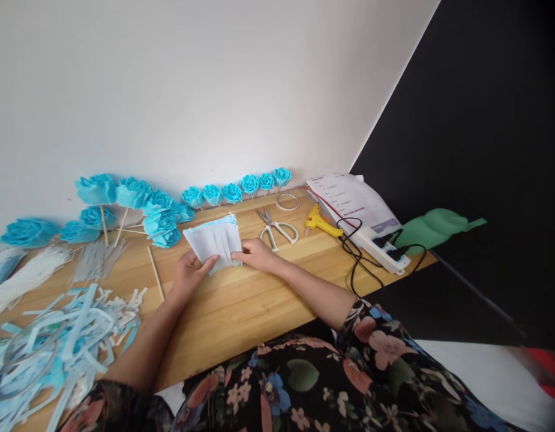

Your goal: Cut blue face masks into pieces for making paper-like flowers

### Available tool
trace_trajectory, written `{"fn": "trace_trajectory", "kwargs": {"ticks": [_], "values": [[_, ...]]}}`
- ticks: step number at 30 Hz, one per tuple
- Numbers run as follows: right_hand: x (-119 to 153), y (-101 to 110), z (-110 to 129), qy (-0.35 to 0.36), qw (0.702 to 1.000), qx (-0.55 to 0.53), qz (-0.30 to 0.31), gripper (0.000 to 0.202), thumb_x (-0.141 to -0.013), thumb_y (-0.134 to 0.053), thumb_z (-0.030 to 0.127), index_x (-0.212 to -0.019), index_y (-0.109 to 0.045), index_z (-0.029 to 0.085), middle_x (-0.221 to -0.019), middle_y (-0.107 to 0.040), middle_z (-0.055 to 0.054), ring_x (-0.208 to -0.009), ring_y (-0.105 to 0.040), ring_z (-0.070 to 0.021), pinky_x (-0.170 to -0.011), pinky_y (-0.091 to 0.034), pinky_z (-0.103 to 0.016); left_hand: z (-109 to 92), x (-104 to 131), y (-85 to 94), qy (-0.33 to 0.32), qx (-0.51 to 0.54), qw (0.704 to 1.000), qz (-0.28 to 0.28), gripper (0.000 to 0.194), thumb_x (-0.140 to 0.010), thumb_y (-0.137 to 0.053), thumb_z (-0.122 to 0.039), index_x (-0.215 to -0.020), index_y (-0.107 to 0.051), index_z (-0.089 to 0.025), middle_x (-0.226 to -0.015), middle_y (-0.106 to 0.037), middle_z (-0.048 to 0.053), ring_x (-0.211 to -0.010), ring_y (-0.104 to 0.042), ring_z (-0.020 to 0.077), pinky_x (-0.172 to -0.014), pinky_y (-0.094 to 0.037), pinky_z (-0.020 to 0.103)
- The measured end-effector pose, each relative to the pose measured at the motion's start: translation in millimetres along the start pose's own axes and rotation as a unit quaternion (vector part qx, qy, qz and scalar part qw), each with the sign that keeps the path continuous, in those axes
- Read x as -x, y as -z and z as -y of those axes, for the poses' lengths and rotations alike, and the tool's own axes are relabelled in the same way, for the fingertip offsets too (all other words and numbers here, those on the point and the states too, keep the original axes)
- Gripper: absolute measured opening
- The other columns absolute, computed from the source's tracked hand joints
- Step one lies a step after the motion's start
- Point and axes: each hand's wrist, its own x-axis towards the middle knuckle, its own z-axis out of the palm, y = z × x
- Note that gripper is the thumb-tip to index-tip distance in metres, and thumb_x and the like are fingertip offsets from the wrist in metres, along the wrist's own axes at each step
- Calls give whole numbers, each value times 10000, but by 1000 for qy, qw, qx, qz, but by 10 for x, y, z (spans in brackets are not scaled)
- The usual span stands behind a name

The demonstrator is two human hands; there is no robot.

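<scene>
A stack of pale blue-white pleated sheets point(215, 241) is held upright over the wooden table, with bright blue edges along its top. My left hand point(192, 273) grips its lower left part, thumb on the front face. At its right edge my right hand point(255, 254) pinches it between thumb and fingers. The fingers behind the sheets are hidden. Scissors with white handles point(278, 231) lie just beyond my right hand. A thin wooden stick point(155, 273) rests to the left of my left hand.
Blue paper flowers point(233, 193) line the wall. Cut strips point(74, 342) pile at the left, near clear thin sticks point(97, 261). A yellow glue gun point(321, 222), a ring point(287, 201), papers point(353, 198), a power strip point(380, 249) and a green object point(432, 228) are at the right.
</scene>
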Motion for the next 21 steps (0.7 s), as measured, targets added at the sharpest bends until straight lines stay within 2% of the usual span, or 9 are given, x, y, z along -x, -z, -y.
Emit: {"fn": "trace_trajectory", "kwargs": {"ticks": [7, 12, 16, 21], "values": [[18, 59, 64, 7, 998, -55, -33, 366, -778, -655, 476, -689, -641, 121, -668, -567, -6, -656, -501, -133, -601, -375, -223, 74, -10, 16, -76, -5, 997, -2, 396, -742, -736, -475, -955, -723, -141, -1057, -763, 115, -1007, -699, 291, -941, -531, 395], [4, 23, 0, -17, 999, -31, 22, 354, -752, -693, 472, -705, -653, 123, -650, -556, 6, -640, -487, -121, -573, -334, -211, 49, -8, 4, -22, -33, 999, 2, 467, -734, -716, -535, -946, -729, -118, -1019, -770, 148, -941, -710, 325, -871, -557, 439], [-2, -2, -30, -18, 999, 23, 21, 290, -770, -689, 380, -649, -628, 124, -611, -527, 17, -618, -468, -104, -560, -298, -208, 37, -8, -6, -10, -35, 999, 6, 464, -731, -703, -553, -909, -738, -126, -987, -774, 144, -910, -715, 325, -842, -570, 440], [-3, 0, -12, -7, 999, 37, 16, 306, -785, -679, 365, -612, -602, 124, -588, -502, 19, -616, -479, -104, -551, -290, -206, 58, -15, -4, -11, -36, 999, 7, 465, -735, -702, -556, -899, -733, -122, -991, -772, 153, -912, -712, 328, -849, -569, 451]]}}
